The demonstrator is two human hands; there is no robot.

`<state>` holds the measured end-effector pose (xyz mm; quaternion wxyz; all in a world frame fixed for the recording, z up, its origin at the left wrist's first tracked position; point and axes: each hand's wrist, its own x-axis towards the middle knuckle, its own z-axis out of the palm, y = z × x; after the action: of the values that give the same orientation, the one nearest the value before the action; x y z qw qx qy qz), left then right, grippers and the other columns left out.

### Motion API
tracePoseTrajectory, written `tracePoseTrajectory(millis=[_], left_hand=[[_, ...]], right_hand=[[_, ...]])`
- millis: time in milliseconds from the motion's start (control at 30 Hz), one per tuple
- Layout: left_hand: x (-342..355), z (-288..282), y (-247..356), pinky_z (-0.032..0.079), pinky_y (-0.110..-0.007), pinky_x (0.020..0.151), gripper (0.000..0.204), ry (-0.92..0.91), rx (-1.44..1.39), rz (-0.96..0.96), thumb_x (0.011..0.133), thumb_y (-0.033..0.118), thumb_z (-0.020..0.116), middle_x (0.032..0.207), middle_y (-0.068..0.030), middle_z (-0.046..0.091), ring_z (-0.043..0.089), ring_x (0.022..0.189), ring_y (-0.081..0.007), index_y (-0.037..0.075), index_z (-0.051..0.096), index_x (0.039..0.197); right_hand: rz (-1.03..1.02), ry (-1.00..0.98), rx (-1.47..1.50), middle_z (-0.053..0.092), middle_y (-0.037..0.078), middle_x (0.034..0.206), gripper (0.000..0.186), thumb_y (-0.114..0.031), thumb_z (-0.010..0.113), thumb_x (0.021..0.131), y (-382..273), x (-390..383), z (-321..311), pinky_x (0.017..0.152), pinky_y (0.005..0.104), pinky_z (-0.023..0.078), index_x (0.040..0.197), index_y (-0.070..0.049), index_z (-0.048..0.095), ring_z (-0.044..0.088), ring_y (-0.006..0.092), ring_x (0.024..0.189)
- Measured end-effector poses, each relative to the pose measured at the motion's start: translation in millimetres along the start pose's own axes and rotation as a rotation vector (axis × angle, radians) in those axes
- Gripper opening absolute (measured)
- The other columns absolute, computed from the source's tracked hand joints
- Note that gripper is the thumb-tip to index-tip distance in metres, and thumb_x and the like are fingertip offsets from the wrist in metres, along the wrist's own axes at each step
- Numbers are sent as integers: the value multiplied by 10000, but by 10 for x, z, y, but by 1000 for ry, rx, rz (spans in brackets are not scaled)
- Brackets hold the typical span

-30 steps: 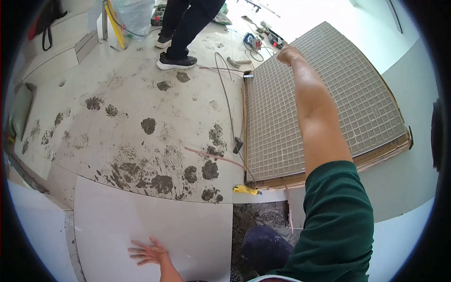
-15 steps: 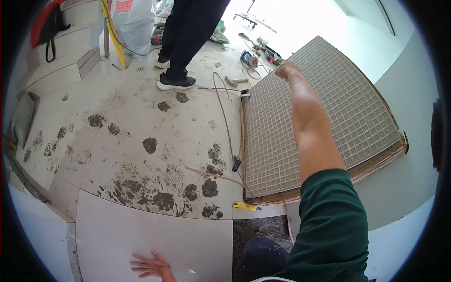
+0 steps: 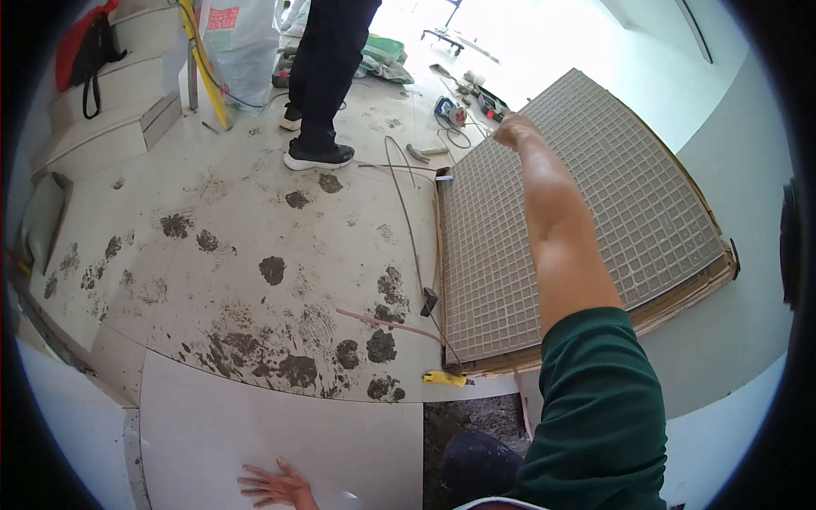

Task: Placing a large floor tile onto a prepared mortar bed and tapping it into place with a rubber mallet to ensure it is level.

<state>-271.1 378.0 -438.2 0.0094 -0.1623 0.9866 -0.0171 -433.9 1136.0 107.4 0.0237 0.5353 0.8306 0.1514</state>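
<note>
My left hand (image 3: 276, 486) lies with fingers spread on a smooth white floor tile (image 3: 195, 416) at the lower left. On the right, my other arm reaches forward across a large tile (image 3: 654, 204) lying back side up, with a grid of raised ridges, on a stack with cardboard along its edges. My right hand (image 3: 517, 129) is closed at the tile's far edge, fingers curled over it; the fingertips are hidden. A yellow utility knife (image 3: 446, 378) lies by the stack's near corner. Beside my knee (image 3: 478, 467) is a gap of dark, rough mortar (image 3: 476, 415).
Dried mortar blotches (image 3: 272, 270) mark the pale floor. A person in dark trousers (image 3: 321, 76) stands ahead. A hammer (image 3: 425, 153), a blue power tool (image 3: 450, 110) and a cable (image 3: 408, 212) lie left of the stack. Steps (image 3: 110, 127) rise at the far left.
The standing person's legs have shifted left and straightened, uncovering more of the green bags behind. Both my hands hold their places; the view has moved very slightly.
</note>
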Motion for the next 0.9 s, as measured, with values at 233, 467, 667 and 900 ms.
tracePoseTrajectory(millis=[233, 467, 667, 900], left_hand=[[-96, -288, 154, 90, -801, 1128, 761, 33, 977, 104, 1040, 677, 269, 1674, -89, 339, 227, 1567, -368, 170, 403, 1592], [-128, 331, -282, 107, -770, 1162, 947, 119, 1743, 143, 946, 822, 304, 1702, -209, 212, 251, 1542, -452, 176, 302, 1638], [208, -844, 240, 69, -813, 1118, 984, -508, 185, -136, 969, 759, 358, 1714, -257, -70, -34, 1552, -543, 176, 7, 1680], [166, -625, 211, 155, -811, 1108, 1000, -432, 329, -132, 961, 750, 397, 1717, -256, 5, 53, 1550, -545, 180, 2, 1680]], right_hand=[[1, -37, 47, 463, 177, 1578, 809, -99, 503, 902, -145, -46, 56, 1180, 390, 415, 1656, -178, 220, 507, 301, 1418], [-17, 10, 26, 481, 153, 1568, 770, -90, 505, 935, -297, 31, 309, 1180, 413, 421, 1649, -227, 251, 508, 302, 1416], [22, -40, 9, 483, 88, 1582, 722, -110, 508, 947, -189, 121, 293, 1167, 431, 430, 1628, -236, 306, 498, 280, 1432], [-89, 65, -71, 725, 132, 990, 264, -152, 565, 1000, -169, 292, 543, 765, 430, 561, 1241, -89, 652, 678, 234, 883]])
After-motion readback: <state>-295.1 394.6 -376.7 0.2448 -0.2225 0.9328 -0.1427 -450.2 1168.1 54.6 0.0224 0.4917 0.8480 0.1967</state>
